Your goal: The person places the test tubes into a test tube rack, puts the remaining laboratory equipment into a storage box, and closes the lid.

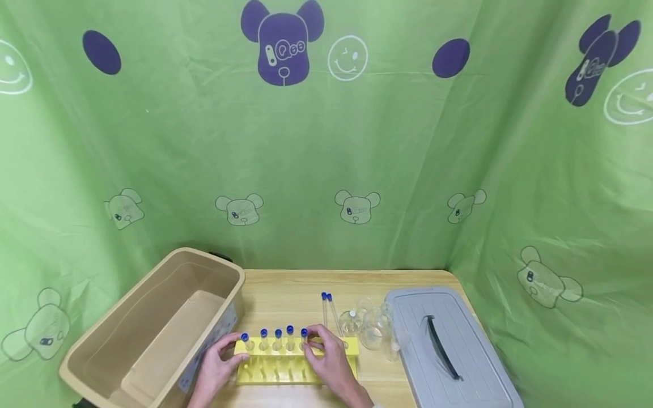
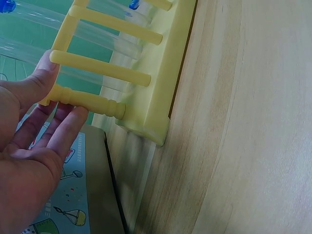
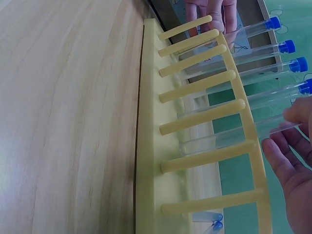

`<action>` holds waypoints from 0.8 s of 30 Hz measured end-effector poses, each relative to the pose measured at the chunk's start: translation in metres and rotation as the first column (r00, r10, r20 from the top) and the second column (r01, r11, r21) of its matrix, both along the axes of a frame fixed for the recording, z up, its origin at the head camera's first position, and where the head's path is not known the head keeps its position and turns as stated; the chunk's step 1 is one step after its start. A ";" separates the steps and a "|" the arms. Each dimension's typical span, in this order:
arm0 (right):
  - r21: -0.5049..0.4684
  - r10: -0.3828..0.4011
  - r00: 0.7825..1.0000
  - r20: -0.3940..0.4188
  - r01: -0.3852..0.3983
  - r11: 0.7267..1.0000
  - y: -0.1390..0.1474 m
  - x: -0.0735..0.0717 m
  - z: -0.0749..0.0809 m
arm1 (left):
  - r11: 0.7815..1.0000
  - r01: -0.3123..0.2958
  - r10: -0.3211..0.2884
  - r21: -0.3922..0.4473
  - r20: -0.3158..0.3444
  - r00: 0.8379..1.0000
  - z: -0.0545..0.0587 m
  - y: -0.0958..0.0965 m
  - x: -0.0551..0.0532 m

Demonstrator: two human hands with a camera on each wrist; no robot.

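A yellow test tube rack stands near the front of the table, with several blue-capped clear test tubes upright in its left and middle holes. My left hand holds the rack's left end; in the left wrist view the thumb lies on its upper bar and the fingers are under it, beside the end post. My right hand pinches the rightmost racked test tube near its top. That tube's lower end is in the rack, as the right wrist view shows.
Two loose blue-capped tubes lie behind the rack. Clear round glassware is grouped to the right. A tan bin stands at the left, and a grey lid with a black handle lies at the right. Green curtain surrounds the table.
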State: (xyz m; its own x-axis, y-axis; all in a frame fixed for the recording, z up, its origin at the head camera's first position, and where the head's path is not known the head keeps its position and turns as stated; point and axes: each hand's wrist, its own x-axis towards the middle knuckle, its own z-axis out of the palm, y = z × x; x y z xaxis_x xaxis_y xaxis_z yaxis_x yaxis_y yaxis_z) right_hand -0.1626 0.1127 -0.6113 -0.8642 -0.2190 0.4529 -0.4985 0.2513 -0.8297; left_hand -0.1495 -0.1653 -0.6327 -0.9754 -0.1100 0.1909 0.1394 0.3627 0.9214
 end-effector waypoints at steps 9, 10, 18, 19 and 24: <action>0.016 -0.013 1.000 0.027 0.013 1.000 0.005 0.003 0.004 | 1.000 0.009 -0.009 -0.012 -0.022 1.000 0.000 -0.001 0.000; 0.018 -0.012 1.000 0.028 0.011 1.000 0.005 0.003 0.006 | 1.000 0.007 -0.007 -0.013 -0.026 1.000 -0.001 -0.001 0.000; 0.024 -0.044 0.998 -0.041 0.045 0.999 0.016 -0.004 0.020 | 1.000 0.003 -0.004 -0.003 -0.080 0.997 -0.004 -0.002 -0.002; 0.032 -0.062 0.997 -0.053 0.063 0.997 0.017 -0.007 0.021 | 1.000 0.000 0.000 -0.006 -0.086 0.996 -0.004 -0.002 -0.002; 0.109 -0.167 0.985 -0.050 0.171 0.979 0.021 -0.027 0.030 | 1.000 -0.005 0.003 -0.016 -0.105 0.994 -0.005 -0.002 -0.002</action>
